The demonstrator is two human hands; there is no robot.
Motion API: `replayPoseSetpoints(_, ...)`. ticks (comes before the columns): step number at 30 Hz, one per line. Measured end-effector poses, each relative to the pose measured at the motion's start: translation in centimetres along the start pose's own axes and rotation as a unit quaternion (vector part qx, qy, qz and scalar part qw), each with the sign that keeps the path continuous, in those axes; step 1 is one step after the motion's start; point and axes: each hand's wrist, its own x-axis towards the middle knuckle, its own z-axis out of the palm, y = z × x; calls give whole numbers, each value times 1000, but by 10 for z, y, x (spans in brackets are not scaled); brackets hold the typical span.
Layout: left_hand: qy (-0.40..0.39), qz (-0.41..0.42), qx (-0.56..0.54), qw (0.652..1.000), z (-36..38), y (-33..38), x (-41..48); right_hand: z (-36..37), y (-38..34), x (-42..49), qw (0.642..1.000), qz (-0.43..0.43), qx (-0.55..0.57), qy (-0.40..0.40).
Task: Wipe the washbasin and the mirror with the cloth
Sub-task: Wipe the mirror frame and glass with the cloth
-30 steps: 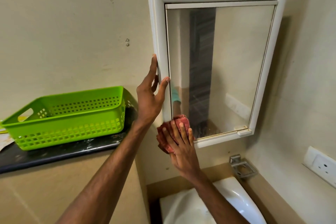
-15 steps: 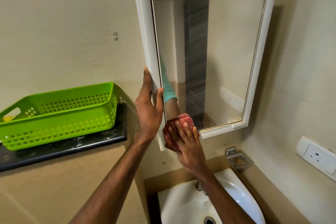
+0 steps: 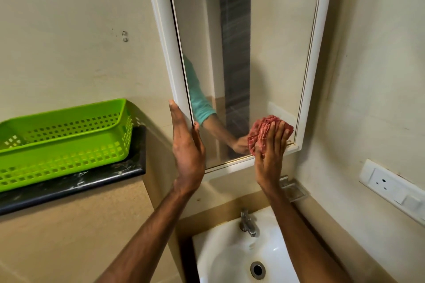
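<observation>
Four straight fingers (image 3: 274, 132) press cloth (image 3: 261, 130), on mirror (image 3: 271, 53)

place: home bathroom | evidence: washbasin (image 3: 220, 257), tap (image 3: 248, 223), wall mirror (image 3: 264, 57)

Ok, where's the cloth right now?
In the head view, the red cloth sits right of centre, pressed by the right hand against the mirror near its lower right corner.

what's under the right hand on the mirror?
A bunched red cloth, pressed by the right hand against the lower right corner of the mirror. Its edges show above and left of the fingers; the glass beneath is covered and cannot be judged.
</observation>
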Motion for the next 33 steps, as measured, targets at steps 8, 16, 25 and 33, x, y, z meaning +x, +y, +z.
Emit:
replayPoseSetpoints(8, -32, -19, 3, 999, 8, 1, -1, -15, 21, 9, 992, -103, -56, -38)
replayPoseSetpoints(16, -25, -9, -17, 1000, 6, 1, -2, -23, 22, 38, 994, 106, -4, 36)
replayPoseSetpoints(25, -17, -28, 5, 999, 13, 1, -5, -10, -8, -4, 981, 175, -83, -7)
replayPoseSetpoints(33, -27, -29, -4, 999, 9, -1, -5, -45, 15, 50, 941, 337, 30, 20)
